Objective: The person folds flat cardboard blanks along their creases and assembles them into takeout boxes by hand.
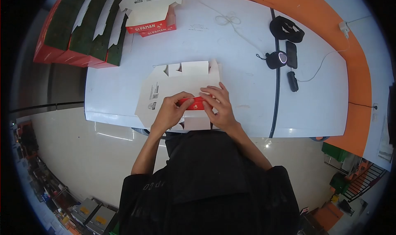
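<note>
A cream cardboard box blank (165,84) lies on the white table in front of me, with its cut side flaps spread at the far and near edges. Over its middle is a narrow red cardboard panel (195,106) with a small pale print. My left hand (169,113) pinches the panel's left end between thumb and fingers. At the right end, my right hand (222,109) holds the panel with thumb and fingers, its index finger partly raised. Whether the panel is joined to the blank is hidden by my hands.
Folded red-and-cream boxes (152,25) are stacked at the back left, beside large red and green cartons (78,32). On the right lie a black speaker (275,60), a phone (291,54), a black strap-like item (286,28) and a small cabled device (292,81).
</note>
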